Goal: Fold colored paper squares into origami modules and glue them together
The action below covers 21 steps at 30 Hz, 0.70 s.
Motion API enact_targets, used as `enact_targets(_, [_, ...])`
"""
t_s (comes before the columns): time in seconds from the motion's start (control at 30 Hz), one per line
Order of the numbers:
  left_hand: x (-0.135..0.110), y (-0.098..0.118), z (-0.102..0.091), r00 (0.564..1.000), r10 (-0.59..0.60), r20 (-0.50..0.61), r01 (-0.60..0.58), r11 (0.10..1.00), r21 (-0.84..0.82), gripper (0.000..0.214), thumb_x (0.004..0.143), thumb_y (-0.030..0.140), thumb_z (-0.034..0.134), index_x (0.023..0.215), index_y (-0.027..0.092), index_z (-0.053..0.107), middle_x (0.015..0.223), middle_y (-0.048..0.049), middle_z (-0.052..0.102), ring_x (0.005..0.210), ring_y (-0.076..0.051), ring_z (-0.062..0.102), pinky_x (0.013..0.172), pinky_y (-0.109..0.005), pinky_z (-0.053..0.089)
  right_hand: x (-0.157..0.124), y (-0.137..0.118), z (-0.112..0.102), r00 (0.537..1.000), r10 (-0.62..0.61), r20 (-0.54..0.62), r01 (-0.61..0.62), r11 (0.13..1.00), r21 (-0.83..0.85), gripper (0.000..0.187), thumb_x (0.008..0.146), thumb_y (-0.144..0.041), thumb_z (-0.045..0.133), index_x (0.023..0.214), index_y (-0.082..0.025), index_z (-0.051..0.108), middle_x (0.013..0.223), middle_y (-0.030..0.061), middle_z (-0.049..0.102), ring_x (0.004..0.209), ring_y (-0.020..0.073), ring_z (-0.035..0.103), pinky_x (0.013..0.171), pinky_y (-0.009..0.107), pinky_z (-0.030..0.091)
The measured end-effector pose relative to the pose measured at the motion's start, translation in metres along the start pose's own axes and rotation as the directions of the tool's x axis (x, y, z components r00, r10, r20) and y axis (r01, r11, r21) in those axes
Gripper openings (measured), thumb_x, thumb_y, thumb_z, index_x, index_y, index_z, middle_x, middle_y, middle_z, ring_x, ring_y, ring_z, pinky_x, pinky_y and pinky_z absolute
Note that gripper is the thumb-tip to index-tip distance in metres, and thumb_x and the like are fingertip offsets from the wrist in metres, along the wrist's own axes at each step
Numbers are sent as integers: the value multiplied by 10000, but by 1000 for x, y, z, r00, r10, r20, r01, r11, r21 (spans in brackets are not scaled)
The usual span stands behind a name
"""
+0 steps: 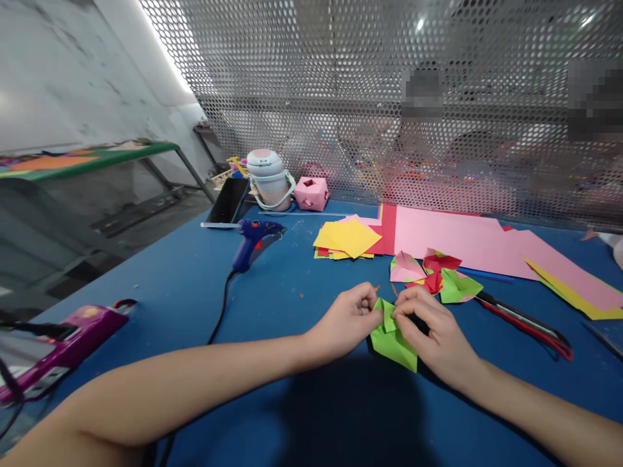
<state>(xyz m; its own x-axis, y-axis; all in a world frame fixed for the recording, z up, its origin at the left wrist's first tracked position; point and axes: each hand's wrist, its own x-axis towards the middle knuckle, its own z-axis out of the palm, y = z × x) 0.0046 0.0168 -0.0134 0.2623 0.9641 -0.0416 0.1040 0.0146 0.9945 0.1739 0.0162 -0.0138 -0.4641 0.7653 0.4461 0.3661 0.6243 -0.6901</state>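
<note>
A folded piece of green paper point(392, 340) lies on the blue table point(292, 292) in front of me. My left hand point(348, 321) pinches its upper left corner with closed fingers. My right hand point(431, 327) pinches the top of the same paper from the right, fingers curled over it. Just beyond my hands sit folded paper pieces in pink point(405, 267), red point(438, 272) and green point(460, 287).
A blue glue gun point(250, 241) with its cord lies to the left. Yellow paper squares point(348, 238) and large pink sheets point(462, 240) lie further back, scissors point(528, 324) to the right. A bottle point(267, 179), a pink paper cube point(311, 193) and a phone point(228, 201) stand by the perforated screen. A purple device point(63, 350) sits at far left.
</note>
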Motion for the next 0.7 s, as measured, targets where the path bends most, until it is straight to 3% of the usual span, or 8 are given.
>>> enact_targets(0.3, [-1, -1, 1, 999, -13, 39, 14, 999, -35, 112, 674, 192, 514, 659, 177, 404, 581, 83, 357, 513, -58, 346, 493, -187, 276, -2, 0, 3, 985, 171, -18, -171, 985, -8, 138, 815, -135, 490, 931, -204, 517, 828, 20, 545, 716, 144, 521, 644, 270, 445])
enact_targets(0.5, [-3, 2, 1, 994, -36, 103, 41, 998, -53, 106, 677, 172, 510, 774, 140, 540, 610, 62, 440, 559, -67, 403, 530, -189, 305, -3, -3, 2, 993, 116, 5, -116, 993, 0, 126, 848, -127, 458, 903, -191, 552, 845, 26, 541, 777, 146, 521, 697, 272, 431])
enact_targets(0.7, [-4, 8, 2, 986, -90, 138, 100, 993, -68, 166, 636, 136, 545, 800, 122, 573, 618, 59, 481, 559, -63, 423, 543, -183, 333, -4, -2, 1, 994, 111, -15, -111, 994, 18, 135, 850, -121, 461, 900, -186, 568, 835, 31, 561, 765, 146, 538, 685, 271, 440])
